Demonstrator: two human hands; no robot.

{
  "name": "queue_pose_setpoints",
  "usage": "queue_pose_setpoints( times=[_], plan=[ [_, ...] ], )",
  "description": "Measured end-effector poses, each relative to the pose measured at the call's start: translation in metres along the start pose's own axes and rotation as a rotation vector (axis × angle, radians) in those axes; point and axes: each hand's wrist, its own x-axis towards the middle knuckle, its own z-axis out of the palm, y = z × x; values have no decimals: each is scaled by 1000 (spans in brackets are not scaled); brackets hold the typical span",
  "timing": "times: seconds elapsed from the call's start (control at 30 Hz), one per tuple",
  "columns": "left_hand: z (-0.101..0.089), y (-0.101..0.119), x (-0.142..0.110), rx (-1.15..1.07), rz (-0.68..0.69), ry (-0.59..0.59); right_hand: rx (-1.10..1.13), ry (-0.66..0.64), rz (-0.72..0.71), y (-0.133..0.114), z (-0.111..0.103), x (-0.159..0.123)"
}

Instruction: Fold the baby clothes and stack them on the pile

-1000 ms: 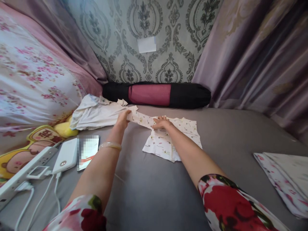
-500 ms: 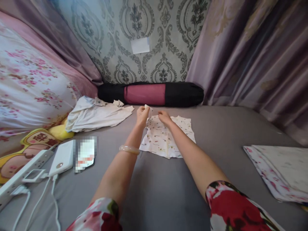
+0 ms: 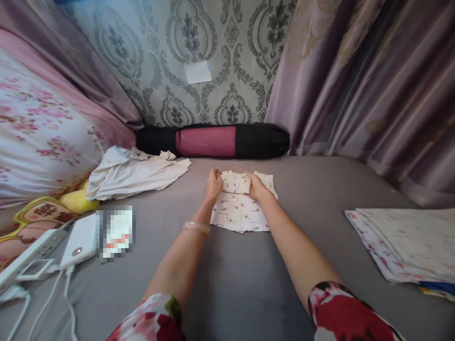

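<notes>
A small white printed garment (image 3: pixel 241 213), perhaps a baby's top, lies flat on the grey sheet in front of me. Its far part is folded over toward me as a narrow band. My left hand (image 3: pixel 213 185) grips the left end of that band, fingers closed on the cloth. At the band's right end my right hand (image 3: pixel 256 185) holds the fabric between thumb and fingers; some fingertips are hidden behind it. A pale bangle circles my left wrist.
A crumpled white garment (image 3: pixel 135 175) lies to the left. Nearer are a power bank (image 3: pixel 80 241), a power strip (image 3: pixel 31 255) with cables, and a blurred-out object (image 3: pixel 117 232). Folded cloths (image 3: pixel 401 246) sit at right. A black-and-pink roll (image 3: pixel 206 141) lies along the wall.
The far part of the garment has been folded over toward me. My right hand has moved to the fold's right end, and my left hand has come lower. The view has shifted slightly right.
</notes>
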Motion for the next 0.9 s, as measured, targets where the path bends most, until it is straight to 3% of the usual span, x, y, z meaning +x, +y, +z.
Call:
queue_pose_setpoints(
  times=[0.1, 0.17, 0.4, 0.57, 0.67, 0.8, 0.9],
  plan=[
    [-3, -17, 5, 121, 12, -91, -315, 134, -92, 2, -1, 4],
    [-1, -24, 7, 211, 32, -176, -395, 200, -156, 0, -4, 7],
    [5, -24, 3, 575, 123, -363, -708, 362, -307, -10, -16, 1],
    [0, -23, -2, 696, 157, -427, -1373, 437, -379, -3, -15, -22],
    [-5, -23, 0, 744, 179, -469, -1563, 485, -412, -2, -11, -30],
    [-3, -16, 0, 787, 233, -426, -1649, 537, -432, -3, -7, -31],
    [10, -7, -5, 779, 309, -325, -1688, 436, -565, 2, -4, -26]
  ],
)
